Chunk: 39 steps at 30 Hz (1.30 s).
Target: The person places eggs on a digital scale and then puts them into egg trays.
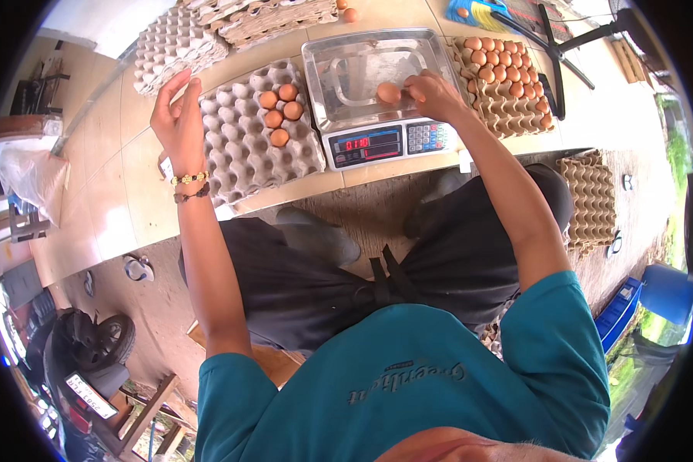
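Observation:
A brown egg (pixel 388 93) rests in the metal pan (pixel 375 55) of a digital weighing scale (pixel 365 144) with a lit red display. My right hand (pixel 433 97) is over the pan just right of this egg, fingers curled; whether they touch it is unclear. To the left of the scale lies a grey pulp egg tray (pixel 239 138). Several brown eggs (pixel 274 119) sit in its cups towards the right side. Above the tray's left edge my left hand (pixel 179 118) is raised, holding nothing, with thumb and fingers apart.
Right of the scale, stacked brown trays (pixel 511 112) carry several eggs (pixel 499 59). More pulp trays (pixel 179 49) are piled at the back left. Two loose eggs (pixel 350 15) lie behind the scale. A black stand base (pixel 557 55) stands at the back right. The tiled surface (pixel 150 208) ends before my knees.

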Available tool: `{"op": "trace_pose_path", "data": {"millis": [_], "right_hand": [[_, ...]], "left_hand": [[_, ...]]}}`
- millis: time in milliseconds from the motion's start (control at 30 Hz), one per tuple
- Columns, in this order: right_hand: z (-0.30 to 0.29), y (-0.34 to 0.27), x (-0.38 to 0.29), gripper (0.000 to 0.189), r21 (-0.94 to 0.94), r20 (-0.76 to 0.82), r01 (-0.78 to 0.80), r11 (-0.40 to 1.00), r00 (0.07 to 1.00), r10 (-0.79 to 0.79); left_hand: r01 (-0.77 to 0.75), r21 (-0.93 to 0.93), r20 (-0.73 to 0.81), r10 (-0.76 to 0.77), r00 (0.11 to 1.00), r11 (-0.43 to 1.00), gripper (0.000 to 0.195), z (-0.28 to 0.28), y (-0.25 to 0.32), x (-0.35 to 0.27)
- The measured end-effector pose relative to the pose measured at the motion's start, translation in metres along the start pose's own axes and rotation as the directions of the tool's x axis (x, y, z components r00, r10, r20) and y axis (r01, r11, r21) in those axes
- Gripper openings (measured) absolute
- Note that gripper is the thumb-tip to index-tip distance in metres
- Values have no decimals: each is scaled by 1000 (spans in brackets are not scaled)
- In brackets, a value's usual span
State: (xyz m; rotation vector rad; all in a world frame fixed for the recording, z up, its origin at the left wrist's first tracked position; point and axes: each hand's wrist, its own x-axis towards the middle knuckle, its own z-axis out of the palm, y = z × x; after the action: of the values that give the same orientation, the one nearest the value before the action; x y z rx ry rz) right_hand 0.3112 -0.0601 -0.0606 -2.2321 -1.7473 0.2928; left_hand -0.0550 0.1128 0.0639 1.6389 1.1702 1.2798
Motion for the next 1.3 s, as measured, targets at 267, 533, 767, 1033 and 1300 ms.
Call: {"op": "trace_pose_path", "data": {"millis": [267, 533, 767, 1033, 1300], "right_hand": [[-12, -65, 45, 34, 282, -308, 166, 945, 948, -75], [69, -182, 42, 16, 220, 78, 489, 844, 854, -515], [13, -132, 73, 27, 123, 105, 353, 927, 925, -366], [-124, 203, 42, 20, -64, -48, -238, 969, 971, 236], [-65, 420, -128, 34, 192, -159, -543, 817, 804, 572]], "left_hand": [[-46, -95, -71, 39, 997, 994, 20, -17, 4, 5], [-89, -136, -101, 76, 992, 987, 21, -20, -5, 13], [-39, -49, -86, 35, 996, 998, 20, -13, -2, 9], [-115, 57, 6, 115, 993, 992, 22, 12, -6, 13], [-124, 198, 133, 99, 986, 972, 24, 48, -11, 16]]}}
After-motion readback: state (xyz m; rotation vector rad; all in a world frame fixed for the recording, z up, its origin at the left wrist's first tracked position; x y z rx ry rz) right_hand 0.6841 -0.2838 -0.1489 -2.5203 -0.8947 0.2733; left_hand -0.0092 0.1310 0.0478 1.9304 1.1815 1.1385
